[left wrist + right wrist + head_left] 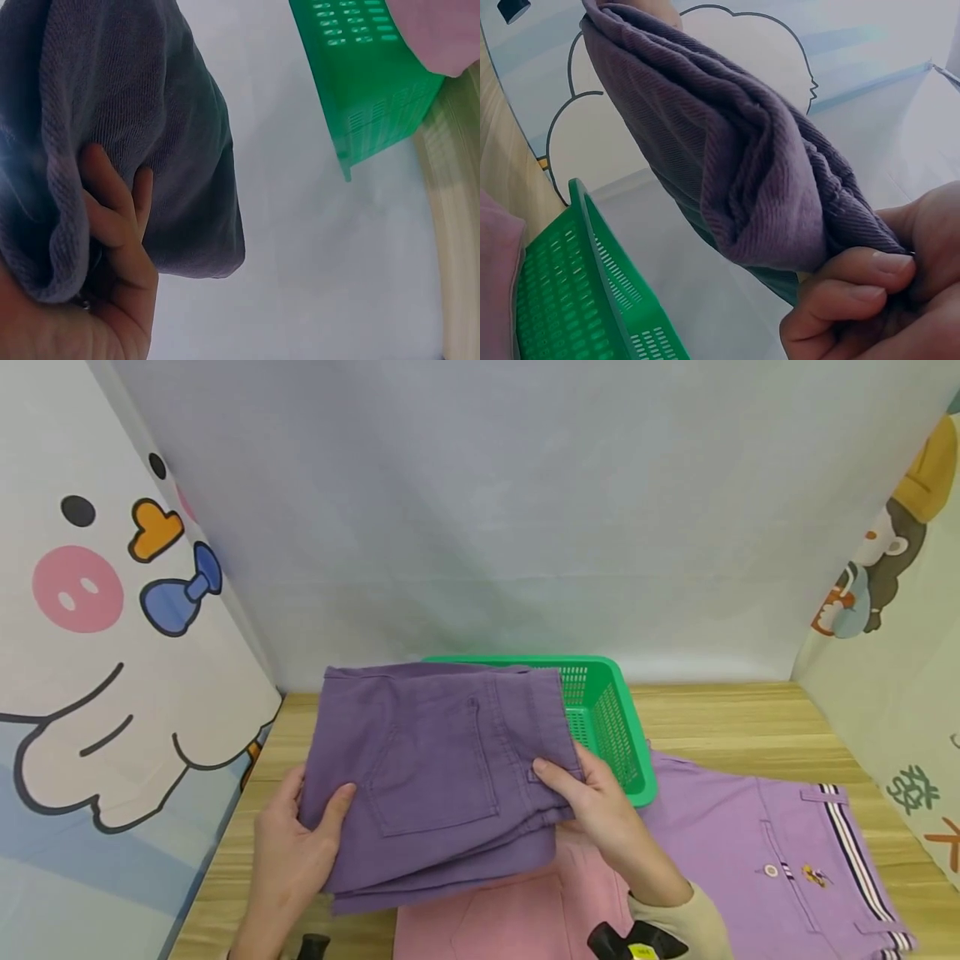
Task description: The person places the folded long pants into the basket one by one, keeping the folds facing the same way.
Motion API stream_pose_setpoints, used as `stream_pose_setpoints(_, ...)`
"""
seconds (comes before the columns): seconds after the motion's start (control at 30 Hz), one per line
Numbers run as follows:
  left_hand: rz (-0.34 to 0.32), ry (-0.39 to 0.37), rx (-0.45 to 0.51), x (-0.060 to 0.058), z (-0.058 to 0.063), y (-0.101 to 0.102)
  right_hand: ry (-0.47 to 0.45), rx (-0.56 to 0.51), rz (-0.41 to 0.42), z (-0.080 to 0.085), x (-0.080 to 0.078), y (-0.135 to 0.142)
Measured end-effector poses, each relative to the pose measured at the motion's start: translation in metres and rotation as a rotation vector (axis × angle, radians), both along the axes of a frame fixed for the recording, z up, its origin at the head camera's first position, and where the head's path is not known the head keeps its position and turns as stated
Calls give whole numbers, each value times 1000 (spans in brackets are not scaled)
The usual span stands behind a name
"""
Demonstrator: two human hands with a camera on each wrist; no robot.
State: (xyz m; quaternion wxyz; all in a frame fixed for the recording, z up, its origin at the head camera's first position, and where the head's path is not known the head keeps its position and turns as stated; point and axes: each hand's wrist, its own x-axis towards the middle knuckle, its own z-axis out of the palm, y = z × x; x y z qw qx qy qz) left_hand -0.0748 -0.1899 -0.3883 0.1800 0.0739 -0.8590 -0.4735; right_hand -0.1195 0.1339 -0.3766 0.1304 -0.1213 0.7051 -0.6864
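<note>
Head view: left grip (296, 852), right grip (600, 797) pinching purple trousers (441, 758); pocket (435, 777) visible; right fingertips (866, 292) only in right wrist

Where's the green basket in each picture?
Head: the basket is just right of the middle, partly behind the dark purple pants.
Left wrist: top right.
Right wrist: bottom left.
Shared landmark: the dark purple pants, in all three views.

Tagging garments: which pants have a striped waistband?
The lilac pants at right: dark and white stripes run along the waistband. The held purple pants and pink pants show none.
</note>
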Motion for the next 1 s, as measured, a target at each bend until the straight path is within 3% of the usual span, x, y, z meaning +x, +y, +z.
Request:
stream_pose_setpoints(0.27,-27,-5,-5,-8,-1,6,-14,12,-39,-1,-1,7)
stream_pose_setpoints(0.53,-61,50,-41,-15,-4,10,-3,11,-61,-2,-4,11)
stream_pose_setpoints(1.0,-153,10,-94,-32,-11,15,-123,84,-140,-12,-14,19)
